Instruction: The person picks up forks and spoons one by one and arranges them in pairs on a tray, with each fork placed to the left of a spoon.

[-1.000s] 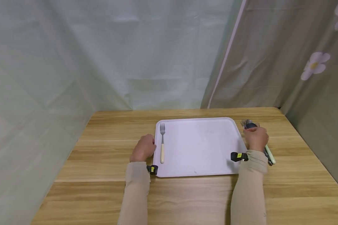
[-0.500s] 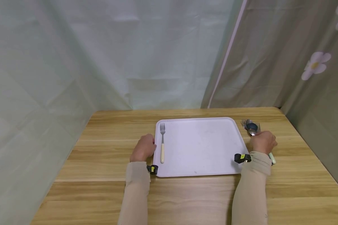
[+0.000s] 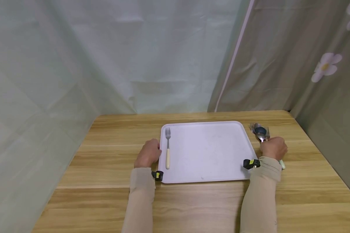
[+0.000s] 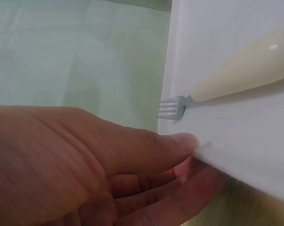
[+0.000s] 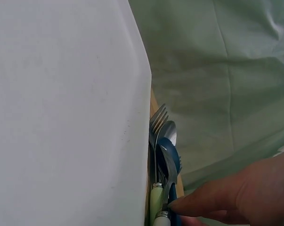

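My left hand (image 3: 148, 152) pinches the left rim of a white tray (image 3: 207, 149), thumb on top and fingers underneath, as the left wrist view shows. On the tray's left side lies a fork (image 3: 167, 158) with a cream handle, tines pointing away. Beyond the right edge, my right hand (image 3: 274, 148) is over a bundle of cutlery. Its fingertips pinch the neck of a metal spoon (image 5: 168, 165) with a white handle. Under and beside that spoon are a dark blue spoon (image 3: 261, 130), a fork (image 5: 158, 118) and a light green handle (image 5: 156, 200). The hand hides most of the handles.
The wooden table (image 3: 105, 200) extends around the tray. A pale curtain (image 3: 169, 64) hangs behind its far edge and on the left. A darker curtain with flowers (image 3: 325, 67) stands close on the right.
My right hand has moved slightly right and toward me, from the cutlery heads down to the spoon's neck, uncovering the spoon bowls. The left hand, tray and cream-handled fork stay put.
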The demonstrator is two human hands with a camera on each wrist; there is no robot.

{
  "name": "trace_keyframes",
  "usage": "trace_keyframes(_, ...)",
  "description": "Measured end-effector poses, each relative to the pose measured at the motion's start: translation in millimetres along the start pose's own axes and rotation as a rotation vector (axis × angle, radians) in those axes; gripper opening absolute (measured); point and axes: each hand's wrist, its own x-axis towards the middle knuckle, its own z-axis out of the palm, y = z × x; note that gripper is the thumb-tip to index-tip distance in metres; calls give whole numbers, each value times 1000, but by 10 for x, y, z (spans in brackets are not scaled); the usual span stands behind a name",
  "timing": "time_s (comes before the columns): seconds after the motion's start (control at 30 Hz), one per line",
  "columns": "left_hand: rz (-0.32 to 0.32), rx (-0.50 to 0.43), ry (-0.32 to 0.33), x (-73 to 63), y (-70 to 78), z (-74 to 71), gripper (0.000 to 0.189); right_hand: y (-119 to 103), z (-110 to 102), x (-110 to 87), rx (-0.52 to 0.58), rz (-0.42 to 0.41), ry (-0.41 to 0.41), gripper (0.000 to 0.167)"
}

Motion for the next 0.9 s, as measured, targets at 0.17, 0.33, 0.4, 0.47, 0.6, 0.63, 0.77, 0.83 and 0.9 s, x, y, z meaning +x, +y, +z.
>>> trace_keyframes(0.17,-8,2,-4,8,-12,3,14,9,-3,5,-37,32,21,34)
trace_keyframes(0.33,11,17,5,31,-20,6,12,6,7,-5,-36,52,42,31)
trace_keyframes(0.4,19,21,8,38,-23,6,11,-1,11,-9,-19,63,49,33)
trace_keyframes(0.47,20,19,8,41,-21,7,11,-8,14,-10,8,81,50,35)
trace_keyframes(0.6,11,16,7,39,-23,8,11,-11,15,0,51,111,49,39)
trace_keyframes(0.63,8,14,5,34,-21,7,12,-11,14,6,58,114,49,40)
trace_keyframes(0.77,6,10,0,19,-16,0,13,-7,13,15,82,124,44,40)
trace_keyframes(0.83,8,8,-1,16,-12,-3,13,-3,15,15,92,125,45,39)
trace_keyframes(0.9,3,7,0,22,-11,1,13,3,18,12,105,123,46,37)
